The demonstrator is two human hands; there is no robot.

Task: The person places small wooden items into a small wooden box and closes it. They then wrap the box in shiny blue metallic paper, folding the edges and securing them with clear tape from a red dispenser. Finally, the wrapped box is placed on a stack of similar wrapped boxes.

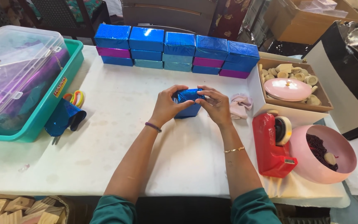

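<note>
Blue glittering foil is being pressed flat onto a small box [187, 103] by the left hand [167, 105] and right hand [215, 104], both gripping it on the desk [117, 137], just left of the red tape dispenser [272, 145], apparently steadying the fold.

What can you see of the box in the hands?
The box is small and rectangular, covered in shiny blue foil-like paper that glitters. It rests on the white table near its middle, in front of the row of stacked boxes. The left hand and right hand grip it from either side, fingers pressing the paper at its top, which looks creased there.
</note>
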